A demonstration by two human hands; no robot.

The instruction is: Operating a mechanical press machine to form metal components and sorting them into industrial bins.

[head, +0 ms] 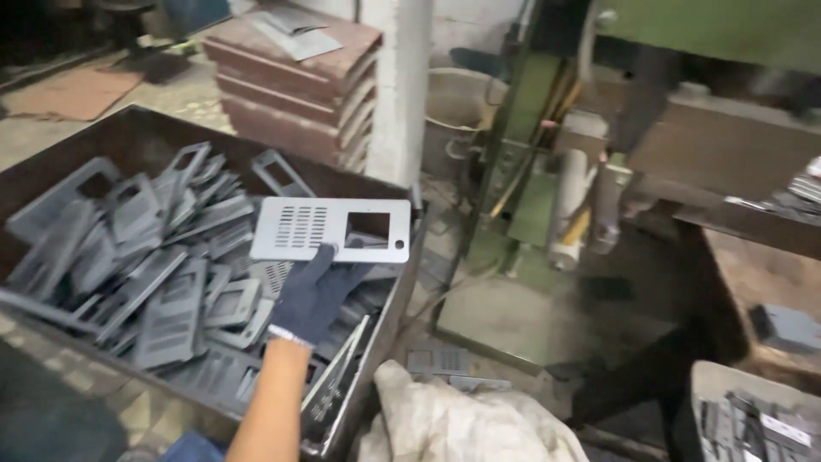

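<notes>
My left hand [313, 293], in a dark blue glove, grips the lower edge of a flat light-grey metal plate [332, 229]. The plate has rows of vent slots on its left half and a rectangular cut-out on its right. I hold it up over the right end of a large dark metal bin [386, 301]. The bin is filled with several similar grey stamped plates [162, 257] lying in a loose heap. My bare forearm comes up from the bottom edge. My right hand is out of view.
A stack of rusty brown trays [291, 81] stands behind the bin beside a white pillar [400, 85]. A green press machine [547, 171] fills the right. Crumpled pale cloth [453, 423] lies at the bottom, with a second small bin of parts [753, 419] at the lower right.
</notes>
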